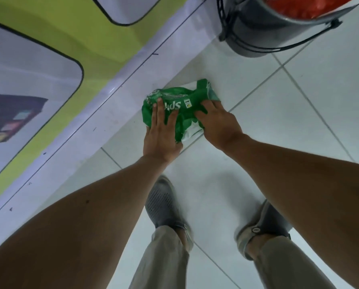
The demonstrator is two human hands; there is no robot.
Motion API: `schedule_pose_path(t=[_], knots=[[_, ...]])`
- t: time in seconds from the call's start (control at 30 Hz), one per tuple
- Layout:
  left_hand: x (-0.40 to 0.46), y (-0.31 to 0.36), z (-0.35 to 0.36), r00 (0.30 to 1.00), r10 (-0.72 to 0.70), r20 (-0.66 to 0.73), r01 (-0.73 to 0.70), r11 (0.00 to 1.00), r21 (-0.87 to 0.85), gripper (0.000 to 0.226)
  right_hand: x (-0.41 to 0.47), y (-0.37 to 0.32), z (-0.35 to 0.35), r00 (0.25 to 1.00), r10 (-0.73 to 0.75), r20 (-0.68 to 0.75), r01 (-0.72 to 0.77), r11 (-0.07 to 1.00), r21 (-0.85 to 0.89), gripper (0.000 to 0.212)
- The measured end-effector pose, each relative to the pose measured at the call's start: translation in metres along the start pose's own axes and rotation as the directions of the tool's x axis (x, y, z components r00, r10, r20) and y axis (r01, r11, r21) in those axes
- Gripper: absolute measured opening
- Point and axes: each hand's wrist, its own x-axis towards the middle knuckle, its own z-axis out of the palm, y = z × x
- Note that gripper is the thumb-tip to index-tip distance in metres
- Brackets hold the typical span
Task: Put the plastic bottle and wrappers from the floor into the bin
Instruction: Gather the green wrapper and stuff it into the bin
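Observation:
A crumpled green wrapper (178, 101) with white lettering lies on the white floor tiles near the wall. My left hand (161, 134) presses on its left side with fingers spread over it. My right hand (218, 124) grips its right side, fingers curled into the plastic. The grey bin (257, 34) stands at the top right, with something red (303, 5) inside it. No plastic bottle shows in this view.
A green and white wall panel (49, 69) runs along the left, meeting the floor at a white skirting (103, 113). My two feet in grey shoes (164, 205) stand on the tiles below the wrapper.

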Motion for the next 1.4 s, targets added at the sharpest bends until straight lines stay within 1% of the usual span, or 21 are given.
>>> schedule_pose_path(t=[0.07,0.27,0.43,0.57,0.7,0.83,0.93,1.0,1.1,1.2,1.27,1.33,1.4], knots=[[-0.009,0.008,-0.016,1.000,-0.005,0.004,0.005,1.000,-0.013,0.103,-0.010,-0.004,-0.016,0.999,-0.010,-0.037,0.011,1.000,0.029,0.034],[-0.047,0.055,-0.098,0.999,-0.025,-0.029,0.024,0.998,-0.055,0.096,-0.043,-0.018,-0.118,0.992,-0.023,-0.122,0.030,0.998,0.050,0.042],[-0.056,0.113,-0.197,0.997,0.034,-0.064,-0.037,0.998,-0.041,0.103,-0.063,-0.014,-0.247,0.976,-0.047,-0.212,0.050,0.999,0.008,0.039],[-0.027,0.157,-0.245,0.989,0.120,-0.088,-0.120,0.993,0.007,0.104,-0.065,0.012,-0.312,0.968,0.019,-0.251,-0.026,0.999,-0.022,0.044],[0.023,0.210,-0.267,0.981,0.188,-0.051,-0.184,0.980,0.079,0.106,-0.056,0.053,-0.352,0.939,0.162,-0.304,-0.171,0.985,-0.004,0.041],[0.070,0.242,-0.265,0.974,0.220,-0.056,-0.210,0.967,0.145,0.105,-0.039,0.085,-0.363,0.907,0.291,-0.303,-0.312,0.950,-0.024,0.038],[0.078,0.241,-0.250,0.972,0.227,-0.067,-0.212,0.960,0.181,0.104,-0.026,0.103,-0.360,0.886,0.309,-0.347,-0.371,0.920,-0.127,0.030],[0.071,0.228,-0.238,0.970,0.234,-0.062,-0.217,0.955,0.203,0.101,-0.017,0.108,-0.353,0.899,0.289,-0.330,-0.371,0.903,-0.218,0.026],[0.058,0.199,-0.217,0.981,0.192,-0.016,-0.185,0.962,0.200,0.097,0.000,0.102,-0.335,0.940,0.225,-0.257,-0.304,0.895,-0.326,0.023],[0.049,0.175,-0.206,0.990,0.140,0.022,-0.142,0.967,0.211,0.093,0.013,0.090,-0.314,0.964,0.219,-0.152,-0.259,0.902,-0.346,0.035],[0.046,0.165,-0.205,0.991,0.129,0.033,-0.133,0.969,0.210,0.089,0.017,0.085,-0.302,0.968,0.243,-0.066,-0.249,0.889,-0.383,0.051],[0.040,0.163,-0.209,0.991,0.130,0.040,-0.136,0.965,0.224,0.087,0.014,0.083,-0.298,0.959,0.285,-0.015,-0.264,0.867,-0.423,0.073],[0.034,0.164,-0.219,0.991,0.133,0.036,-0.137,0.967,0.216,0.085,0.003,0.081,-0.304,0.950,0.313,0.002,-0.280,0.852,-0.443,0.084]])
